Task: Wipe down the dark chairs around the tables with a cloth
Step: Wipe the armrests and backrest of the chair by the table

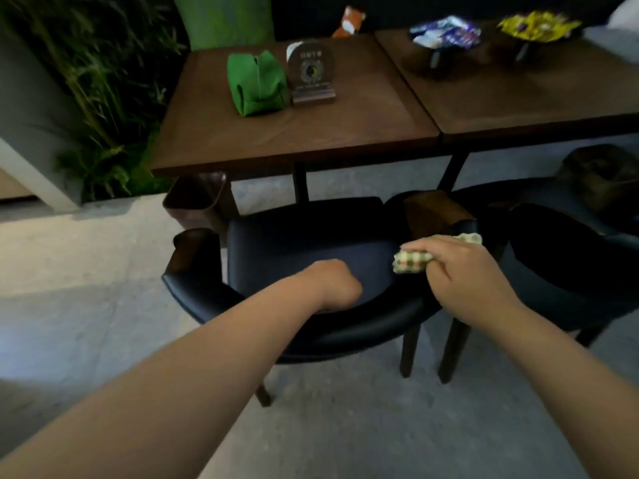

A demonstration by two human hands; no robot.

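Open room: bare grey floor (86, 305) lies left of and nearer than the dark chair (304, 250); the seat's middle is uncovered.
Edges: the curved backrest rim runs under both wrists; the table (276, 140) edge sits just beyond the seat's far side.
Left hand: left hand (332, 285) is curled over the backrest rim, gripping it.
Right hand: right hand (463, 267) clutches the checked cloth (411, 262), pressed at the chair's right armrest.
In the way: a second dark chair (560, 257) stands just beside on the right; a brown bin (197, 202) stands by the left armrest.
On the tables: green pouch (256, 83), a small sign stand (311, 72), snack bowls (446, 36) far right.
Room: plants (103, 98) fill the far left; the light is dim.
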